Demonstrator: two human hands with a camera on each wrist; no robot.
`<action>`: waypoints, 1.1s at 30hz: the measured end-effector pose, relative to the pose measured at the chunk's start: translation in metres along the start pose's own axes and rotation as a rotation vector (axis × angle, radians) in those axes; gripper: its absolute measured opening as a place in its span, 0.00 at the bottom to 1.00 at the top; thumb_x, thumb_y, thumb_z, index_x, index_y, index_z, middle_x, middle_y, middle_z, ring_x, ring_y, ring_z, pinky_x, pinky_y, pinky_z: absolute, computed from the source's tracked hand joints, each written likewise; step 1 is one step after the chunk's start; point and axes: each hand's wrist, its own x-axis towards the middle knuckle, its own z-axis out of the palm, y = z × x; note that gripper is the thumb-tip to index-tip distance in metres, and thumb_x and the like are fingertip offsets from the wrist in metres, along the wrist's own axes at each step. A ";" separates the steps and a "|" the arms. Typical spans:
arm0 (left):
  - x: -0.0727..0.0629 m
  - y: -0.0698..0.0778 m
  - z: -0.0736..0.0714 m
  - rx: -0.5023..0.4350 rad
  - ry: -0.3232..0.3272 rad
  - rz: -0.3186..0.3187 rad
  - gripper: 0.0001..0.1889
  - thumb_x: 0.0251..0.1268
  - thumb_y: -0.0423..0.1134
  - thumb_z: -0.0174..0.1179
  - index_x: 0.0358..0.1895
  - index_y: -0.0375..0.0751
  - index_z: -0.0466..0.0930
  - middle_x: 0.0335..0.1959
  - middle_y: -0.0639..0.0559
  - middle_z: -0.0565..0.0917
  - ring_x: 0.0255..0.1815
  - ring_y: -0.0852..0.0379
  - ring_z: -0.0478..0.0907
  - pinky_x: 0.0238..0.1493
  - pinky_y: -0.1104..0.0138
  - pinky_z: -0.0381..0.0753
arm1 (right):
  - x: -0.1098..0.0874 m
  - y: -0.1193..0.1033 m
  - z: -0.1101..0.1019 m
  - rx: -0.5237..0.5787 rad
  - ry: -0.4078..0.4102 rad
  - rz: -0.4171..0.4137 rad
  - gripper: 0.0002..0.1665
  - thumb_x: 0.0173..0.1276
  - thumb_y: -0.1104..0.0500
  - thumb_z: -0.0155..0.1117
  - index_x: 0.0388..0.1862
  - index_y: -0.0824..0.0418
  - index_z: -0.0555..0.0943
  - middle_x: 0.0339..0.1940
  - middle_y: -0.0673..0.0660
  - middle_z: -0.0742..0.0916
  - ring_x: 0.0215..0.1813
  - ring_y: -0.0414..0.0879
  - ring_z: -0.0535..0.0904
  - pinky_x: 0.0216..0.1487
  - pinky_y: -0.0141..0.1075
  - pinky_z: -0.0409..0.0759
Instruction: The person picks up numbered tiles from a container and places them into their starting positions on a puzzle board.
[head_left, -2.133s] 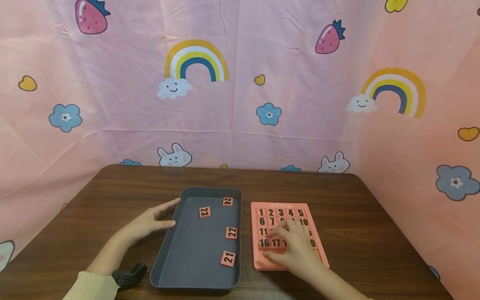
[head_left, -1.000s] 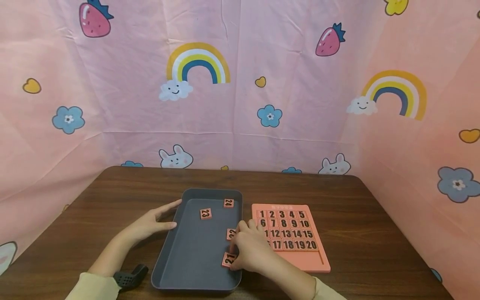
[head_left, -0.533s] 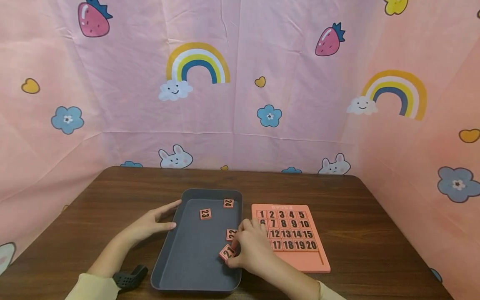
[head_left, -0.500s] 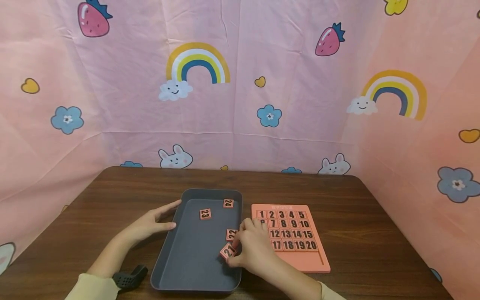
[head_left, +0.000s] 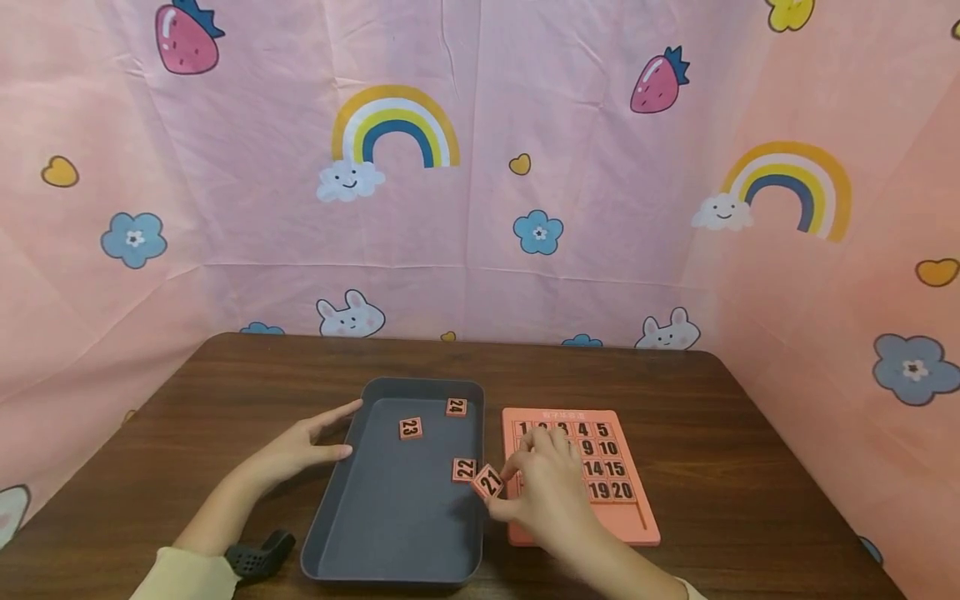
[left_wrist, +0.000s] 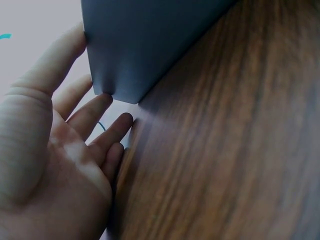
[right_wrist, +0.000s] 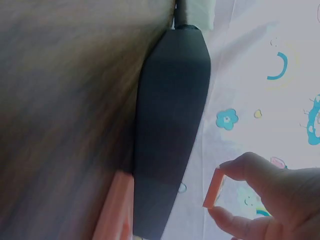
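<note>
Between thumb and fingertip, my right hand [head_left: 551,492] pinches the pink number tile 21 [head_left: 488,482], tilted, above the gap between tray and board. Edge-on in the right wrist view, that tile [right_wrist: 214,188] is raised above the tray's side. My left hand [head_left: 300,446] has its fingers extended, thumb and fingertips against the outer left wall of the grey tray [head_left: 318,521]. Inside the tray lie tiles 22 [head_left: 463,469], 23 [head_left: 410,428] and 24 [head_left: 456,407]. The pink number board [head_left: 630,527] holds rows of tiles up to 20, partly hidden by my right hand; its bottom row is bare.
A dark wood table [head_left: 720,467] carries the tray and board side by side. Patterned pink cloth [head_left: 480,208] hangs behind and at both sides. A black band-like thing [head_left: 260,554] is at the left wrist.
My right hand has moved from the board to the tray, pinched tile 21 and lifted it rightward over the tray's right wall. My left hand has stayed at the tray.
</note>
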 end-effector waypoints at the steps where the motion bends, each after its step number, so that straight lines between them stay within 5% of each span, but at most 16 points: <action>1: 0.000 0.000 0.000 -0.005 -0.003 -0.003 0.36 0.65 0.41 0.62 0.74 0.45 0.57 0.72 0.35 0.57 0.72 0.30 0.47 0.60 0.34 0.56 | -0.001 0.003 -0.002 -0.014 0.002 0.016 0.13 0.36 0.48 0.78 0.16 0.47 0.81 0.33 0.46 0.70 0.39 0.47 0.62 0.39 0.43 0.58; 19: -0.001 0.003 0.000 -0.011 -0.001 -0.009 0.36 0.66 0.40 0.61 0.75 0.44 0.56 0.73 0.34 0.56 0.72 0.29 0.46 0.59 0.32 0.55 | -0.031 0.036 -0.008 -0.199 -0.117 0.119 0.29 0.41 0.36 0.75 0.07 0.48 0.67 0.26 0.49 0.68 0.37 0.52 0.64 0.33 0.44 0.60; 33: 0.001 0.000 0.001 0.000 0.010 0.011 0.36 0.65 0.41 0.62 0.74 0.44 0.57 0.73 0.35 0.57 0.72 0.29 0.46 0.59 0.31 0.52 | -0.030 0.040 0.002 -0.125 -0.164 0.187 0.26 0.39 0.37 0.77 0.06 0.47 0.71 0.26 0.50 0.70 0.37 0.52 0.65 0.39 0.53 0.62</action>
